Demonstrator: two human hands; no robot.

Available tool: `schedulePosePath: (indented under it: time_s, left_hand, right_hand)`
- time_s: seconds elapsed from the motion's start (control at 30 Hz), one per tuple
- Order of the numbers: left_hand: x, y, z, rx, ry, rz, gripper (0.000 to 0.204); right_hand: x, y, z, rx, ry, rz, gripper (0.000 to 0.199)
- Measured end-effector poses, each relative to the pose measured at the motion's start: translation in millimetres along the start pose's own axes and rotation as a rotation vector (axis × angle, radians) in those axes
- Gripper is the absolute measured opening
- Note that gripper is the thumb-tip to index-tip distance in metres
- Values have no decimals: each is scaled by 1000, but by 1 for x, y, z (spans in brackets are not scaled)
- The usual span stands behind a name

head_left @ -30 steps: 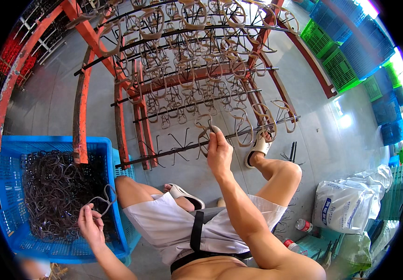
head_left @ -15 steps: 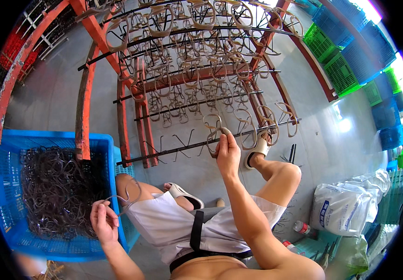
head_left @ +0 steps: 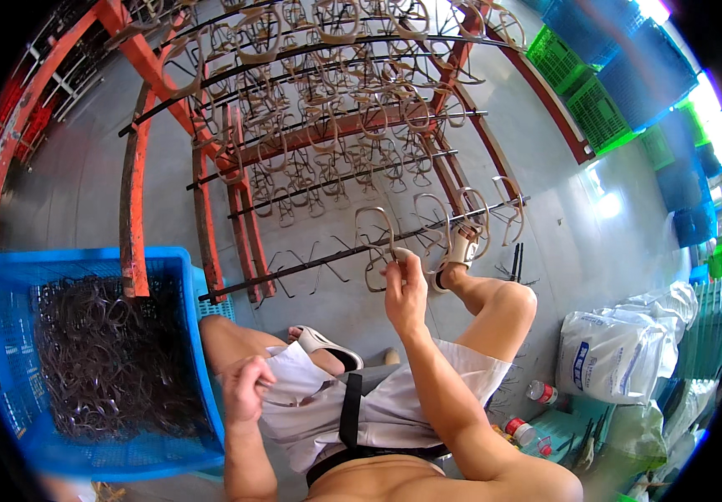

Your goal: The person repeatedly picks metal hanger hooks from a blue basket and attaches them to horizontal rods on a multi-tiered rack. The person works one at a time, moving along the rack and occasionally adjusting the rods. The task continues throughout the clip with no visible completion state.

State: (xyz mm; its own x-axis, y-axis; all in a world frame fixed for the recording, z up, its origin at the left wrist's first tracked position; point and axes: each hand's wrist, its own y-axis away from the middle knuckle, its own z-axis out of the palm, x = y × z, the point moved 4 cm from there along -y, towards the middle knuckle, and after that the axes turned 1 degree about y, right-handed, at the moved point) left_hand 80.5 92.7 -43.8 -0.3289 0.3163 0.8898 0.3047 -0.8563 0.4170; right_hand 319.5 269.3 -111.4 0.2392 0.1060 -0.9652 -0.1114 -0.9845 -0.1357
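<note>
Right hand (head_left: 406, 293): we see thumb and fingertips brought together in a pinch on the lower part of a grey-brown loop (head_left: 392, 226), with little gap between them; the other fingers fold in toward the palm. The loop is at the front bar (head_left: 319, 263) of the rack, its upper arc standing above the bar. We cannot tell whether it is fully seated on its hooks.

Left hand (head_left: 246, 387): raised over the left thigh, fingers bent and partly closed, apart from bar and crate. We make out nothing in it, but the curled fingers hide the palm, so we cannot tell whether it grasps anything.

Along the front bar, to the right of the pinched loop, we note more loops (head_left: 486, 209) hanging; to its left, bare black hooks (head_left: 314, 251). Behind, the orange-red rack (head_left: 133, 209) carries further rows of similar loops.

At our left, a blue crate (head_left: 93, 253) holds a dense tangle of dark loops (head_left: 114, 360), one rack leg crossing our view of its far rim. At our right, on the floor, we log a white sack (head_left: 607, 368) and a clear bottle (head_left: 542, 391) with a red label.
</note>
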Motion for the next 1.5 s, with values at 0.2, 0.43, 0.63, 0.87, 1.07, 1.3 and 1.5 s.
schedulePosePath:
  time_s: [0.2, 0.43, 0.63, 0.87, 1.07, 1.3, 1.5]
  left_hand:
    - [2, -53, 24, 290, -229, 71, 29]
    - [-4, -83, 17, 287, -723, 333, 31]
    - [-11, -82, 12, 274, -763, 264, 29]
    - [-8, -79, 12, 299, -711, 226, 27]
    - [-9, -69, 5, 236, -4, 75, 23]
    - [3, -26, 25, 138, 725, -185, 23]
    - [14, -31, 35, 29, 1249, 113, 25]
  right_hand:
    - [-11, -5, 5, 16, 58, 10, 28]
    - [-10, -6, 9, -55, 89, 18, 40]
    - [-32, -27, 9, -141, 252, 364, 59]
    - [-35, -28, 18, -103, 285, 367, 57]
    - [-21, -28, 14, -81, 291, 334, 65]
    - [-114, 75, 23, -774, 253, -562, 68]
    - [-61, 118, 49, -680, -769, 585, 45]
